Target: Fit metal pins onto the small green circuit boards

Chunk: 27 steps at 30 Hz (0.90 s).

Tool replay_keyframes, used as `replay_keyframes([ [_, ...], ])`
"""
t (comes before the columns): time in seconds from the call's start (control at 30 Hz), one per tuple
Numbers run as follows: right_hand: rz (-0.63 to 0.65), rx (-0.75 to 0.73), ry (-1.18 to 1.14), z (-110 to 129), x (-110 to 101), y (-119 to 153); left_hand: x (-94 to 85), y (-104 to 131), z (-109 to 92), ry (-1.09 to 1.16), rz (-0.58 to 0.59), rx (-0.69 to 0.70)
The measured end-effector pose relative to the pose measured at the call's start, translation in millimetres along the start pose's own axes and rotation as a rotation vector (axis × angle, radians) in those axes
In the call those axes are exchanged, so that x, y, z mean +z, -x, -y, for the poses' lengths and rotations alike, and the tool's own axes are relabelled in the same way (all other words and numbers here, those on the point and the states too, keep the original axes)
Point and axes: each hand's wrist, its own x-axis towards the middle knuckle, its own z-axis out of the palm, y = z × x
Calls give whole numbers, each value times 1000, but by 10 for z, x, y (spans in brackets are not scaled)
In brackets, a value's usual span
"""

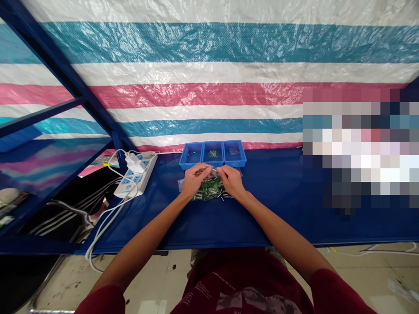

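My left hand (194, 179) and my right hand (231, 179) meet over a clear plastic bag of small green parts (209, 189) that lies on the blue table (281, 209). Both hands pinch something small and thin between their fingertips; I cannot tell what it is. Several short grey pins (223, 198) lie loose beside the bag. Just behind my hands stand three small blue bins (212, 154) in a row; the middle one holds a few green pieces.
A white power strip (136, 174) with a plugged charger and white cables lies at the table's left end. A blue metal frame (65, 74) rises on the left. A striped tarp (209, 78) hangs behind the table. A blurred patch covers the right.
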Motion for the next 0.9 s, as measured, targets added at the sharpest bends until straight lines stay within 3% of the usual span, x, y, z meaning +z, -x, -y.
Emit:
replay_keyframes([
  [0.13,-58,62,9,5,-22,-13,-81,-11,-8,-270,26,115],
  [0.23,-79,73,-8,17,-38,-20,-166,-48,26,-525,112,284],
  [0.3,-100,66,-23,31,-41,-20,-203,-71,46,-572,167,341],
  [0.57,-47,1,-102,75,-29,2,-187,-62,-85,-225,227,53],
  [0.7,-13,-74,-97,88,-30,-2,-169,-56,-122,-155,233,-12],
  [0.9,26,-55,-82,90,-30,-7,-170,-65,-99,-63,233,-49],
])
